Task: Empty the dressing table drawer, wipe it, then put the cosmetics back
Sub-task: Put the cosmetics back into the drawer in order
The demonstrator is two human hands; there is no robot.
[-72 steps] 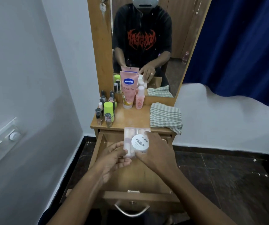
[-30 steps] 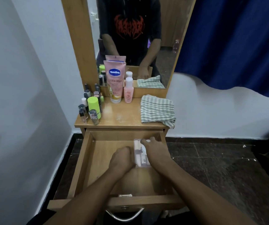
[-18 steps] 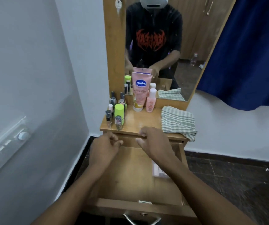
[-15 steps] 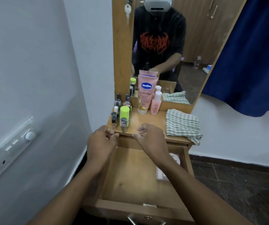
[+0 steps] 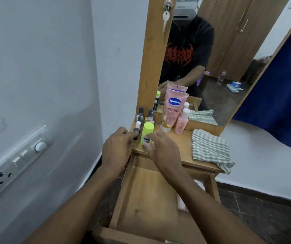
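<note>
The dressing table drawer [image 5: 146, 199] stands pulled out. A pink box [image 5: 182, 203] and a white jar [image 5: 200, 185] lie at its right side, partly hidden by my right arm. On the table top [image 5: 183, 147], my left hand [image 5: 117, 149] closes its fingers on a dark-capped nail polish bottle [image 5: 135, 137]. My right hand [image 5: 163, 148] pinches a second small bottle [image 5: 146, 142] in front of a lime green bottle [image 5: 148, 130]. Behind stand more nail polish bottles [image 5: 140, 115], a pink Vaseline tube [image 5: 172, 110] and a small pink bottle [image 5: 181, 123].
A folded striped cloth [image 5: 211, 149] lies on the right of the table top, hanging over its edge. The mirror [image 5: 211, 59] rises behind, with a key [image 5: 165, 16] in its frame. A wall with a switch panel [image 5: 18, 155] is close on the left; a blue curtain [image 5: 281, 103] hangs right.
Both hands set the pink box with the jar into the drawer, let go, then rose to the front left of the table top and closed on two small bottles.
</note>
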